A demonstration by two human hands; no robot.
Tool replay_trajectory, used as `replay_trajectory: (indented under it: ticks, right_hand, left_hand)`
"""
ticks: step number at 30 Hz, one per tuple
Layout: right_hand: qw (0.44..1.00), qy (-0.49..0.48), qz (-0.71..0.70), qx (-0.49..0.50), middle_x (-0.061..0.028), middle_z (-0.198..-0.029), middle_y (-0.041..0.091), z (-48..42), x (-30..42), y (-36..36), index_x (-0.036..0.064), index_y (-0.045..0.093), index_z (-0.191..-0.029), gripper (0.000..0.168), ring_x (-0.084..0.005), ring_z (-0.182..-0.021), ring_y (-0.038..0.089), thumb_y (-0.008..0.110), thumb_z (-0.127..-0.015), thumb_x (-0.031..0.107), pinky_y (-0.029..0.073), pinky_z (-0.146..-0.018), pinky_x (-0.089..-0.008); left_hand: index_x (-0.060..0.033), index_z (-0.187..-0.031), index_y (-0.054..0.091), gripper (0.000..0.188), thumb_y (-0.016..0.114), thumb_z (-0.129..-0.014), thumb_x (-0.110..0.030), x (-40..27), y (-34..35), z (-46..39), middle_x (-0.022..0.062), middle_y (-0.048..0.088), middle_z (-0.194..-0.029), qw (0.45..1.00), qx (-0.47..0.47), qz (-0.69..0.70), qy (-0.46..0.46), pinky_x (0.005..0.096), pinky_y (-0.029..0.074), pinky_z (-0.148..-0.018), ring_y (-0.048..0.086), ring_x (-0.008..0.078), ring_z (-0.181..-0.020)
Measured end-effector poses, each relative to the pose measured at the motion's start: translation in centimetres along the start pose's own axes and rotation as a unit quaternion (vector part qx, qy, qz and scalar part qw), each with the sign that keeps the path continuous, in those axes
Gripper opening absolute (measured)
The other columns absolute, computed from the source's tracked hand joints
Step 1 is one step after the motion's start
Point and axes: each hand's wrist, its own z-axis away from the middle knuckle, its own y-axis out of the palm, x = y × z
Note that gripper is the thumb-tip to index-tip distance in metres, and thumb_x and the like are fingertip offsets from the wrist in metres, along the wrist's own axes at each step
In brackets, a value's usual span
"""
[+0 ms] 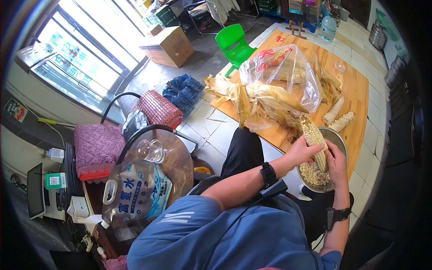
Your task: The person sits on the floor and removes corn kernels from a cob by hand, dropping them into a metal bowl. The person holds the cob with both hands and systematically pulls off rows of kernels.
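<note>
Both of my hands hold a cob of pale dried corn (pixel 313 136), tilted over a round metal bowl (pixel 341 141). My left hand (pixel 305 151) grips the cob around its lower half, the thumb lying across the kernels. On the other side, my right hand (pixel 334 162) has its fingers against the cob's lower part. Loose corn kernels (pixel 314 174) lie in the bowl beneath. Two stripped-looking cobs (pixel 333 110) (pixel 342 122) rest on the wooden table (pixel 357 101) beyond the bowl.
Dry corn husks (pixel 263 96) and a clear plastic bag (pixel 303 67) cover part of the table. A green plastic chair (pixel 233 42) stands behind it. To the left, a small round table (pixel 179 152) bears glass cups (pixel 150 151) and a water pouch (pixel 135 192).
</note>
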Motion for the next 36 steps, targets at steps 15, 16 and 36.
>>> replay_trajectory:
  ticks: [15,16,36]
  right_hand:
    - [0.990,0.039,-0.129,-0.043,-0.0098,-0.113,0.071,0.0,-1.8,1.6,0.005,0.067,-0.126,0.032,-0.0184,-0.106,0.065,0.052,-0.106,0.025,0.050,-0.093,-0.0318]
    - [0.988,0.044,-0.140,-0.046,-0.0081,-0.115,0.071,0.2,-2.4,1.6,0.004,0.066,-0.126,0.032,-0.0161,-0.107,0.064,0.051,-0.107,0.024,0.049,-0.094,-0.0305]
    - [0.972,0.030,-0.178,-0.154,-0.0118,-0.105,0.074,0.7,-2.7,1.7,0.005,0.070,-0.118,0.033,-0.0222,-0.098,0.070,0.066,-0.098,0.030,0.053,-0.087,-0.0329]
  left_hand:
    - [0.0025,-0.127,0.059,0.033,0.060,-0.103,-0.020,0.3,-0.3,-0.2,0.0136,0.070,-0.118,0.999,0.006,0.038,0.002,0.0382,0.062,-0.085,0.072,0.0231,-0.103]
    - [0.0027,-0.127,0.059,0.033,0.060,-0.103,-0.020,0.3,0.0,-0.1,0.0140,0.070,-0.118,0.999,0.013,0.048,-0.002,0.0381,0.062,-0.086,0.071,0.0234,-0.104]
    - [-0.0009,-0.142,0.046,0.045,0.060,-0.099,-0.005,1.3,-0.4,0.8,0.0118,0.060,-0.133,0.995,0.016,0.095,0.031,0.0385,0.057,-0.097,0.063,0.0231,-0.119]
